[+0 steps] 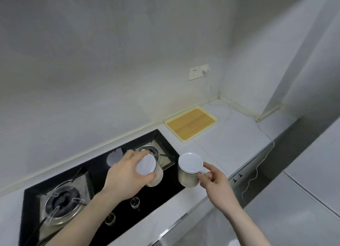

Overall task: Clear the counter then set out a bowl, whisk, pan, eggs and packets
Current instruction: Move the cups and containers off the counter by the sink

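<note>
This is a home kitchen. A black two-burner gas hob (95, 187) is set into a white bench (230, 135) along a plain white wall, with a tray (190, 123) at the far right and a wall socket (199, 71) above it.

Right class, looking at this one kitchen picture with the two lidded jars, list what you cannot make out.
- Head view: the contents of the left jar, mostly covered by the left hand.
- Head view: whether either jar rests on the stove; their bases are unclear.
- Head view: the handle of the right jar, hidden by the right hand.
- Head view: the control markings on the counter's front edge, too small.
</note>
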### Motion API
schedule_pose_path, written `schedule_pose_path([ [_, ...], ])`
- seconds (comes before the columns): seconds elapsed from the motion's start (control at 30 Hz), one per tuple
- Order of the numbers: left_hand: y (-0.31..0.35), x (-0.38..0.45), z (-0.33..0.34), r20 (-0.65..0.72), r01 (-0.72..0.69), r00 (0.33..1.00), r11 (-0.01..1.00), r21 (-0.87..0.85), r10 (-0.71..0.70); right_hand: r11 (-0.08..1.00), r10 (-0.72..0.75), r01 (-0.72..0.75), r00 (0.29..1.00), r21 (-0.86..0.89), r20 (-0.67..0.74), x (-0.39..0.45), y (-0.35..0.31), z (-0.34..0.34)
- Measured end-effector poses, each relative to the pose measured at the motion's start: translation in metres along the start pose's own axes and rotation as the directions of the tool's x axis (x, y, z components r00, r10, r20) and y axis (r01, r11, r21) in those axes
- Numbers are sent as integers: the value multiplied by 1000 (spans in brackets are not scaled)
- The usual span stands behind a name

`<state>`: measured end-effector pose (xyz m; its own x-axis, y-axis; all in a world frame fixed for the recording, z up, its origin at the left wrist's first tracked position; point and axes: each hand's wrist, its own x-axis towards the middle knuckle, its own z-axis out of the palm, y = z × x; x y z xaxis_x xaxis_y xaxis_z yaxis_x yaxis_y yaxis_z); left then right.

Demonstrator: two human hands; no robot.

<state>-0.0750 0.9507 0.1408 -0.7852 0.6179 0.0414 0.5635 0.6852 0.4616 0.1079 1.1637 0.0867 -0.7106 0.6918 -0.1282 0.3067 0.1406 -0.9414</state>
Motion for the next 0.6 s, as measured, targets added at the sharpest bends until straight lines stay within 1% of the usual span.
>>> schedule_pose_path([
  [0.13,28,54,19,55,-32,998,999,22,31,1000,21,-22,998,-19,-57,46,6,-31],
  [0.23,53,89,38,62,-29,998,999,39,26,999,29,-28,998,16,-64,81,13,-56],
  [0.37,82,129,68,52,-13,999,997,72,9,998,55,-55,998,24,-7,134,25,-83],
  [0.6,132,172,120,-16,133,991,991,6,-133,999,34,-35,985,3,170,225,27,-138],
])
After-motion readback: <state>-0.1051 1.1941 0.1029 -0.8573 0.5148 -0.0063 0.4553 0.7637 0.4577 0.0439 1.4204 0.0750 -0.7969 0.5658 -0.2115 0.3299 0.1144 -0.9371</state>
